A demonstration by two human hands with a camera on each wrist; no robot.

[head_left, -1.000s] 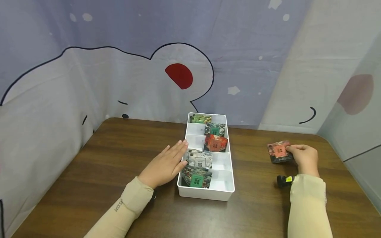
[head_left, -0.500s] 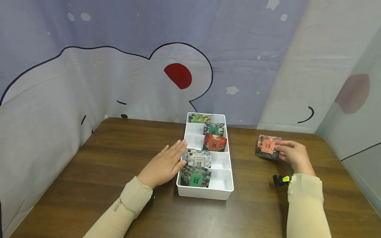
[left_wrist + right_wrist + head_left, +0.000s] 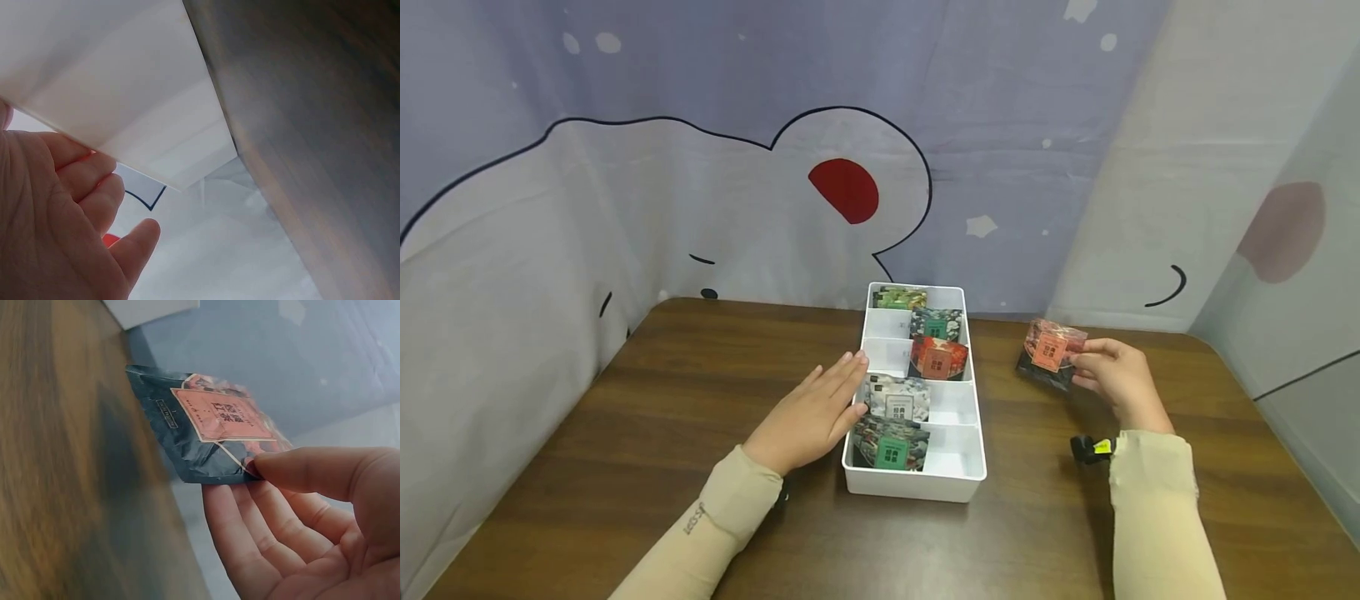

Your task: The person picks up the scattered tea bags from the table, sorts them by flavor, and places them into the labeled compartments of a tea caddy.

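Observation:
Between thumb and fingers my right hand (image 3: 1118,379) pinches a red-and-black tea sachet (image 3: 1048,353), held above the table to the right of a white divided box (image 3: 917,483). In the right wrist view the sachet (image 3: 225,419) shows its salmon label, and the thumb lies on its near edge. My left hand (image 3: 811,417) rests with straight fingers against the box's left rim; the left wrist view shows the fingers at the edge of the white wall (image 3: 137,87). Inside the box are a red sachet (image 3: 937,360), a white one (image 3: 898,400) and green ones, one in the front left (image 3: 891,444).
The box has two columns of compartments, with a dark green sachet (image 3: 936,325) and light green sachets (image 3: 899,298) toward the back. A wooden table (image 3: 1022,533) lies beneath, and a printed curtain (image 3: 737,192) hangs behind it. A black strap with a yellow tag (image 3: 1092,449) sits at the right wrist.
My right hand has moved left toward the box and a little away from me, carrying the red-and-black tea sachet. The left hand stays at the box's rim.

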